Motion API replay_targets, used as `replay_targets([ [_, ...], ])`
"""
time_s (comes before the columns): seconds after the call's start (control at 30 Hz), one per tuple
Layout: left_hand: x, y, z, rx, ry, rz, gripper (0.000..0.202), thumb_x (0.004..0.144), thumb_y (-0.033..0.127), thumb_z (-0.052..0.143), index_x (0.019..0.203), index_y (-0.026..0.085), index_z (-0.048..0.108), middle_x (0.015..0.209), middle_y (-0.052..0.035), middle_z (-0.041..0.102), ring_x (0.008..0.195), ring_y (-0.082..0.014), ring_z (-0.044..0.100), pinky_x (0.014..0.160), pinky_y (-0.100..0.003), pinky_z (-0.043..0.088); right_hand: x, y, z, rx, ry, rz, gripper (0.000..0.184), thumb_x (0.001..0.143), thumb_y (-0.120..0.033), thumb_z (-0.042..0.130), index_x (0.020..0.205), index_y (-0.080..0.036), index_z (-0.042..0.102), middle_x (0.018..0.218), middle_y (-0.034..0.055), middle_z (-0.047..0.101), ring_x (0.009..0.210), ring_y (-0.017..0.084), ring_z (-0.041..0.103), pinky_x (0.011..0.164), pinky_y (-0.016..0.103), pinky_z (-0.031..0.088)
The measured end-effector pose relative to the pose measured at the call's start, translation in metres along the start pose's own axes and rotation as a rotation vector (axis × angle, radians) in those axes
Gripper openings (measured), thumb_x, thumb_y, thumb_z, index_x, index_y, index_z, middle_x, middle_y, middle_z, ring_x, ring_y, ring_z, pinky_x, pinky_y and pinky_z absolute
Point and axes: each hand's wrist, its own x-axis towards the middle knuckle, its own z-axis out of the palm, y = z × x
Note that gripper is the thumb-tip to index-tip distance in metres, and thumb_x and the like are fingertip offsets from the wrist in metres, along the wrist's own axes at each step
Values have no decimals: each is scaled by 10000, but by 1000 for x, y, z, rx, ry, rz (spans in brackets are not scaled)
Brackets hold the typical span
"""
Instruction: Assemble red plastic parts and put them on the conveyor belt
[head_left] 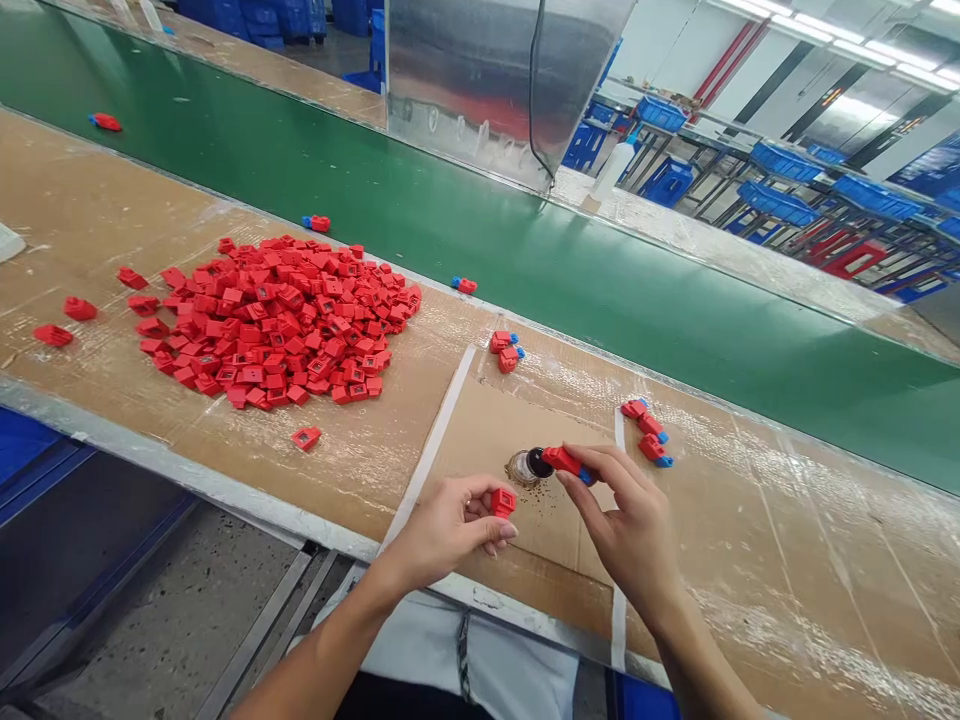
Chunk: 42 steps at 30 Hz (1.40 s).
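Note:
My left hand (pixel 450 530) pinches a small square red plastic part (pixel 503 503) between thumb and fingers. My right hand (pixel 626 510) grips a red plastic part with a blue end (pixel 566 463), its red end pressed to the dark opening of a small round glass jar (pixel 525 467). Brown specks lie on the cardboard sheet (pixel 517 440) around the jar. A large heap of red plastic parts (pixel 277 320) lies to the left. Assembled red-and-blue parts (pixel 646 433) sit just beyond my right hand.
A green conveyor belt (pixel 450 210) runs behind the plastic-wrapped workbench (pixel 787 560), with a few red-and-blue parts on it and near its edge. A steel hopper (pixel 480 70) stands beyond it. Blue crates on racks fill the background.

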Motion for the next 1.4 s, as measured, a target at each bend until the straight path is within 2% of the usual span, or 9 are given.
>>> replay_targets([
  [0.13, 1, -4, -3, -30, -25, -10, 283, 746, 264, 740, 970, 124, 638, 725, 20, 570, 618, -105, 577, 607, -230, 495, -8, -14, 2, 108, -61, 23, 197, 964, -229, 618, 1160, -253, 627, 1036, 21, 649, 891, 149, 610, 766, 271, 489],
  [0.27, -2, 0, -3, -4, -62, 1, 219, 795, 263, 700, 948, 117, 643, 703, 9, 592, 623, -103, 563, 619, -224, 475, -18, -24, 9, 162, -122, 13, 221, 969, -213, 608, 1184, -260, 619, 1063, 15, 648, 944, 139, 619, 808, 248, 487],
  [0.47, -5, 7, -1, 38, -72, 21, 172, 849, 235, 648, 979, 125, 669, 717, 8, 608, 666, -106, 568, 643, -216, 461, -25, -23, 17, 200, -133, 58, 210, 974, -229, 597, 1181, -264, 615, 1056, 14, 639, 936, 140, 601, 802, 244, 487],
  [0.73, -6, -1, -4, 60, -103, 21, 174, 849, 258, 660, 971, 135, 660, 716, 15, 600, 640, -98, 553, 631, -211, 454, -29, -24, 18, 216, -172, 28, 184, 973, -197, 593, 1148, -249, 618, 1059, 23, 632, 969, 138, 608, 827, 234, 484],
  [0.87, -7, -3, -8, 104, -140, -24, 172, 873, 294, 628, 957, 145, 639, 689, 18, 585, 622, -107, 554, 582, -203, 440, -32, -25, 20, 229, -211, 14, 111, 979, -175, 573, 1060, -231, 624, 969, 19, 607, 892, 133, 604, 784, 234, 483],
  [1.0, -8, -1, -13, 173, -183, -69, 163, 900, 303, 574, 942, 153, 620, 685, 8, 587, 637, -135, 581, 576, -223, 465, -35, -24, 23, 233, -297, 13, 108, 992, -166, 536, 1048, -217, 613, 924, 22, 573, 824, 135, 579, 743, 250, 477],
  [1.2, -7, -4, -18, 266, -248, -48, 124, 911, 268, 535, 947, 162, 589, 708, 8, 581, 634, -136, 577, 577, -231, 459, -34, -26, 22, 152, -373, -73, 140, 998, -135, 484, 1047, -202, 597, 870, 33, 513, 750, 142, 530, 652, 254, 456],
  [1.4, -6, -1, -21, 273, -256, -59, 121, 901, 253, 537, 948, 155, 589, 699, 11, 575, 622, -121, 569, 565, -213, 451, -31, -28, 21, 134, -368, -87, 150, 1001, -153, 471, 1020, -202, 611, 844, 36, 516, 710, 149, 530, 624, 260, 459],
])
